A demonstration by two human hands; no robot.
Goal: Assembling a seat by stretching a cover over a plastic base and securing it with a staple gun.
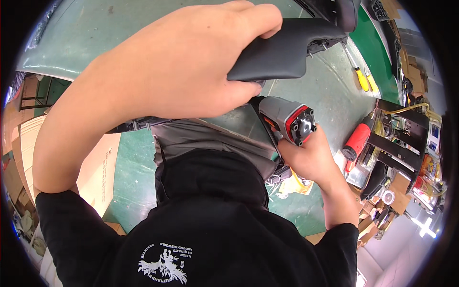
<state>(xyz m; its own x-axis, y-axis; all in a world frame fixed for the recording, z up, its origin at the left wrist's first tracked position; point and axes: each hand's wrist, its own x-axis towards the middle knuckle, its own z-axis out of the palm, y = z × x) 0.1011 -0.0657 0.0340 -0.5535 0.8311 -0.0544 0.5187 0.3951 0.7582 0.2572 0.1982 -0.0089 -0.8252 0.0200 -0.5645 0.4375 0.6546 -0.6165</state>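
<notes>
My left hand (205,62) grips the near-left edge of a black padded panel (282,52), thumb below and fingers over the top. A few metal pins stick out at the panel's right end. My right hand (306,158) is wrapped round the handle of a grey and red pistol-grip power tool (287,117). Just below the panel, the tool's back end with its bolts faces me. Its nose is hidden, so I cannot tell whether it touches anything.
Two yellow-handled screwdrivers (362,80) lie on the greenish worktop (330,79). A red cylindrical tool (358,140) rests beside a black rack (397,155) at right. Dark cloth (201,136) drapes before me. A cardboard sheet (103,165) stands at left.
</notes>
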